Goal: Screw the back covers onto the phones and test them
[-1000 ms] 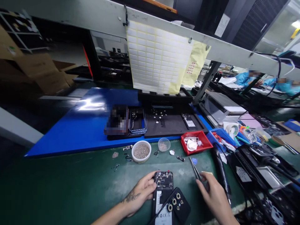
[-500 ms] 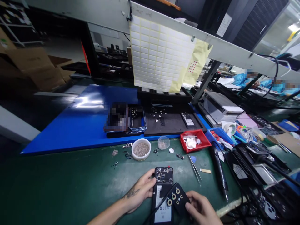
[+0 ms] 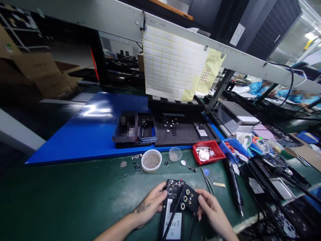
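My left hand (image 3: 152, 205) grips the left edge of an opened smartphone (image 3: 175, 221), whose circuit board and white-labelled battery are bare. In my right hand (image 3: 210, 208), thumb and fingers pinch the right edge of a black camera cover plate (image 3: 191, 198) with several gold-rimmed lens rings. This plate is tilted over the upper right of the phone, hiding part of it. A dark strip runs down across the battery from the plate; I cannot tell whether it belongs to it. Tweezers (image 3: 208, 181) lie beyond my right hand, beside a small tan strip (image 3: 219, 184).
A white tub of screws (image 3: 161, 164), a clear cup (image 3: 180, 154) and a red tray (image 3: 221, 154) stand behind the phone. An electric screwdriver (image 3: 234, 185) lies at right. Further back are a blue mat (image 3: 67, 140) and a black tray (image 3: 165, 138). Co-workers in blue sit far right.
My right hand has brought the cover plate up toward the top of the phone and turned it. My left hand stays on the phone. The view has shifted slightly.
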The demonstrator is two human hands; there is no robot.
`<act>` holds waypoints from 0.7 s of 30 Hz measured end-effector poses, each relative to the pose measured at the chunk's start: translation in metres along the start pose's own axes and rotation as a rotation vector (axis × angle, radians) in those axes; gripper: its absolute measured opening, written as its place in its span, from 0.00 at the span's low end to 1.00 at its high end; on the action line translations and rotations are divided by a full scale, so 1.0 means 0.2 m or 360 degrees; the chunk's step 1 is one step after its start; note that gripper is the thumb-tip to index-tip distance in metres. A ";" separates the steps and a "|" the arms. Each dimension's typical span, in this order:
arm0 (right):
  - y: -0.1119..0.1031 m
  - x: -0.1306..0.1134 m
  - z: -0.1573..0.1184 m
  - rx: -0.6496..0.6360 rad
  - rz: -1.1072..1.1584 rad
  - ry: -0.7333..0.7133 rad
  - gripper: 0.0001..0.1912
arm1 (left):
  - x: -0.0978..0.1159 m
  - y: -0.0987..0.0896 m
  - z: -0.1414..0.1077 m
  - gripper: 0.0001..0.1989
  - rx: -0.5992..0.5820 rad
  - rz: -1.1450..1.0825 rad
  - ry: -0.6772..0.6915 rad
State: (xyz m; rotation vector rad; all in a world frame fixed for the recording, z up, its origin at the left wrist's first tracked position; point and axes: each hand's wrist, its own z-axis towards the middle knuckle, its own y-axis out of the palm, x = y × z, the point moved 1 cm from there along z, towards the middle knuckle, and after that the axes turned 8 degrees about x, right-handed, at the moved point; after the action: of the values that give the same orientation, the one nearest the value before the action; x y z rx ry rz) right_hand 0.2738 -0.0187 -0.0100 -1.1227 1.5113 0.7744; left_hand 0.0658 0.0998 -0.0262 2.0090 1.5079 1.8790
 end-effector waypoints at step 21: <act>-0.07 -0.06 0.14 0.0113 -0.0193 -0.0151 0.20 | 0.05 0.03 -0.02 0.23 0.0018 -0.0034 0.0000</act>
State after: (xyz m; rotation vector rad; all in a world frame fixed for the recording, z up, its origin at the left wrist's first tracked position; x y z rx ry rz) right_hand 0.2966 0.0057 -0.0049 -1.0986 1.3682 0.6769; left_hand 0.0649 0.1006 -0.0152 1.9896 1.5373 1.8671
